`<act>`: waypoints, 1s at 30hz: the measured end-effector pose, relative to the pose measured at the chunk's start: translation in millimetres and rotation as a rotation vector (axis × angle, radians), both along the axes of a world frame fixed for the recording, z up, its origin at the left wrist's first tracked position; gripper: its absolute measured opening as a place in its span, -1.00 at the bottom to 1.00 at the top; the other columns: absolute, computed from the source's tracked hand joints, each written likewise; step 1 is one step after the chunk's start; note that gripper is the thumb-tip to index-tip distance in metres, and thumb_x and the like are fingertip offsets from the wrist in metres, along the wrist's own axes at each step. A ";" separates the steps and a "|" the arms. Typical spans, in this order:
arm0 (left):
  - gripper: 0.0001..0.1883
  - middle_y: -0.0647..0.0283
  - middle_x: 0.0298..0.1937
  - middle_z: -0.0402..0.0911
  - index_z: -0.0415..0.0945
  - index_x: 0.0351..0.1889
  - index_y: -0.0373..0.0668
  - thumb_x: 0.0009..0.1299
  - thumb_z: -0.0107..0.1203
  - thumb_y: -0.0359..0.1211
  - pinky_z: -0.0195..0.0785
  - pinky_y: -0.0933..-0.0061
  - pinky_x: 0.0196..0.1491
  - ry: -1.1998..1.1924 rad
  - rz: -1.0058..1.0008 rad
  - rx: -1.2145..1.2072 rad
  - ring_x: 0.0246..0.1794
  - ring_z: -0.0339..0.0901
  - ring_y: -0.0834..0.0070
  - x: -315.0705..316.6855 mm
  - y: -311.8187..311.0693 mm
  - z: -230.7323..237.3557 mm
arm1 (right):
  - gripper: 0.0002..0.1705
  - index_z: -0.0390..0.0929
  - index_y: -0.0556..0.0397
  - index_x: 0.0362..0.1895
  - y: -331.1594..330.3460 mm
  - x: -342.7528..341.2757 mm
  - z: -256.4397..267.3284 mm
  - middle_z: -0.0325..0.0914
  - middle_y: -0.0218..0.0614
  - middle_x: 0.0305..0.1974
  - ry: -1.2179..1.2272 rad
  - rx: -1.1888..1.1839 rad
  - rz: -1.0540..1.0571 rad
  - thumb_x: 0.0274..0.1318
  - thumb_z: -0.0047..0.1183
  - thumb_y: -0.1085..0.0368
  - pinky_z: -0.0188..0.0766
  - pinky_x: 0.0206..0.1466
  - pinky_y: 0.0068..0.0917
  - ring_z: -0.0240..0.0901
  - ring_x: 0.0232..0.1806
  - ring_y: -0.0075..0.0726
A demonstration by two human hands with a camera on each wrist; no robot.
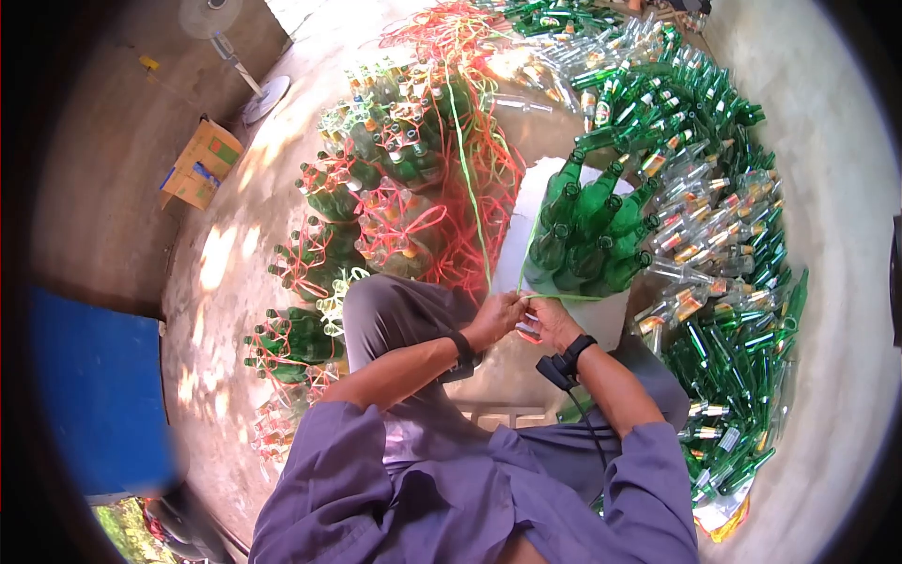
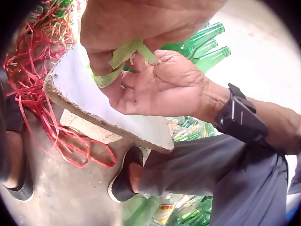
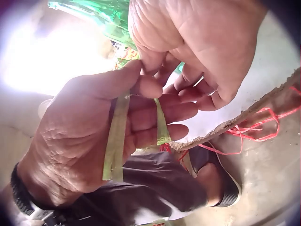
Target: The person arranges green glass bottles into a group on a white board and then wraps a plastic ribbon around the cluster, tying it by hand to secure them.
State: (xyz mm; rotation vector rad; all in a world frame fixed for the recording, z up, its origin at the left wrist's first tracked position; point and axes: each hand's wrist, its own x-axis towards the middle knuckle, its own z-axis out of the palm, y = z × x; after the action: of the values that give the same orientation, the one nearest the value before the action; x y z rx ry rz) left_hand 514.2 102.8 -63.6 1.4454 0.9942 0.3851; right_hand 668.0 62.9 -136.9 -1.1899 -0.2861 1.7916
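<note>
Green bottles stand in a tight cluster on a white board, with a light green strap running along their near side. Both hands meet just in front. The left hand pinches the strap between thumb and fingers; in the right wrist view a flat length of strap hangs over that left hand. The right hand has its fingertips curled at the strap against the left fingers, also seen as the right hand from above. In the left wrist view, strap ends show between the hands.
Tied bundles of bottles and tangled red strap lie to the left. Loose green and clear bottles are heaped along the right wall. A cardboard box and a fan stand farther left.
</note>
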 end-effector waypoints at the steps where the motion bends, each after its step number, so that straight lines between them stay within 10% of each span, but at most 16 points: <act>1: -0.57 0.17 -0.36 0.66 0.58 -0.14 -0.43 0.56 -0.09 -0.18 0.45 0.38 -0.25 -0.002 -0.010 -0.078 -0.31 0.59 0.48 -1.4 2.1 -9.6 | -0.86 0.63 0.04 -0.23 -0.5 0.5 0.4 0.58 -0.43 -0.29 0.010 0.007 0.012 0.08 0.15 0.37 0.50 -0.10 -0.41 0.48 -0.23 -0.47; 14: -0.63 0.12 -0.23 0.62 0.52 -0.22 -0.39 0.55 -0.08 -0.20 0.53 0.29 -0.20 -0.061 0.110 -0.247 -0.31 0.63 0.36 -6.5 24.1 -12.3 | -0.82 0.55 0.14 -0.12 -7.2 0.9 18.3 0.60 -0.24 -0.17 0.167 -0.039 -0.175 0.23 0.05 0.35 0.44 0.16 -0.23 0.55 -0.03 -0.26; 16: -0.66 0.15 -0.36 0.65 0.49 -0.33 -0.30 0.57 -0.08 -0.21 0.51 0.31 -0.43 -0.126 0.246 -0.314 -0.33 0.70 0.35 2.1 21.4 -22.7 | -0.81 0.53 0.13 -0.11 -8.5 3.8 15.3 0.60 -0.22 -0.17 0.182 -0.022 -0.203 0.23 0.04 0.34 0.44 0.16 -0.18 0.55 -0.02 -0.22; 18: -0.66 0.14 -0.42 0.66 0.49 -0.34 -0.30 0.57 -0.08 -0.22 0.51 0.30 -0.45 0.094 0.102 0.078 -0.43 0.69 0.36 -1.7 27.5 -28.6 | -0.89 0.51 0.09 -0.20 -8.4 7.5 15.2 0.57 -0.26 -0.24 0.170 -0.025 -0.228 0.23 0.04 0.35 0.49 0.07 -0.18 0.56 -0.12 -0.26; 26: -0.62 0.13 -0.48 0.62 0.56 -0.34 -0.42 0.51 -0.02 -0.23 0.48 0.33 -0.53 0.052 0.281 -0.156 -0.57 0.66 0.36 1.1 24.1 -35.3 | -0.87 0.42 -0.03 -0.35 -1.4 8.1 17.9 0.42 -0.45 -0.50 0.139 -0.166 -0.279 0.22 0.06 0.25 0.45 -0.35 -0.40 0.32 -0.57 -0.59; 30: -0.62 0.12 -0.48 0.63 0.56 -0.34 -0.43 0.52 -0.03 -0.24 0.55 0.31 -0.53 0.060 0.200 -0.221 -0.57 0.69 0.30 -2.5 21.6 -44.5 | -0.87 0.42 -0.01 -0.26 -3.2 18.4 18.0 0.39 -0.43 -0.49 0.182 -0.173 -0.316 0.16 0.06 0.26 0.11 -0.60 -0.64 0.16 -0.63 -0.62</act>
State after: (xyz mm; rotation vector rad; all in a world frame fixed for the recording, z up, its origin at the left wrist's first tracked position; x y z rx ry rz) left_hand 511.7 124.4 -108.0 1.1690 1.1965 0.3658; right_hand 686.4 59.7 -118.9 -1.1106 0.1584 1.6538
